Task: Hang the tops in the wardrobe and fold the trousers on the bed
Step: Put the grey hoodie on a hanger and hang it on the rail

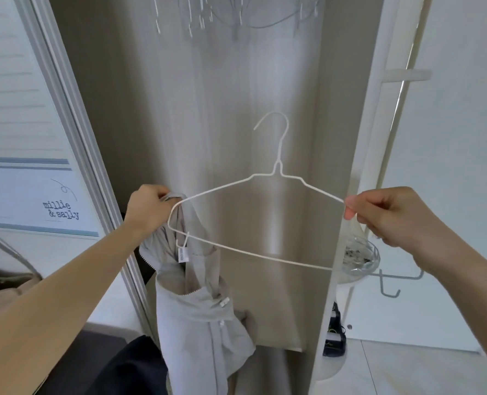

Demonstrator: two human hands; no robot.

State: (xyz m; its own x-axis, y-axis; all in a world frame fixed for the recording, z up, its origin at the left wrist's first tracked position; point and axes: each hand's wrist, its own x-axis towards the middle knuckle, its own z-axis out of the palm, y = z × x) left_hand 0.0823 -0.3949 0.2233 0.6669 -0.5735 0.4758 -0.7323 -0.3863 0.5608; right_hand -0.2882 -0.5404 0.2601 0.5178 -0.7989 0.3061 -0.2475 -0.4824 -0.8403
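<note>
Our left hand (148, 203) grips a bunched shoulder of the top (196, 303), fingers curled round the cloth right where it meets the left end of the hanger (253, 223). Our right hand (387, 215) pinches the hanger's right tip between thumb and forefinger, the other fingers loosely curled beneath. Between them the hanger sits tilted, hook up, in front of the open wardrobe (196, 109).

We judge the top is only part-way on: the left end of the wire seems to have entered the neck or armhole, while the rest of the garment hangs straight down from our left hand in a crumpled column. Its label (182, 254) dangles just under the lower wire. The whole right side of the hanger is bare.

The main risk, as we see it, is the cloth slipping off the smooth thin wire once our left hand lets go, since all the weight hangs on one end. That same lopsided load could swing the hanger down to the left if our right pinch loosens. The label loop could also snag on the wire and twist the collar.

Spare hangers (236, 15) hang blurred at the wardrobe's top edge; raising this one there with the top half-threaded could tangle hooks or drop the garment. A glass bowl (361, 258) sits just below our right hand, near enough to be knocked.
</note>
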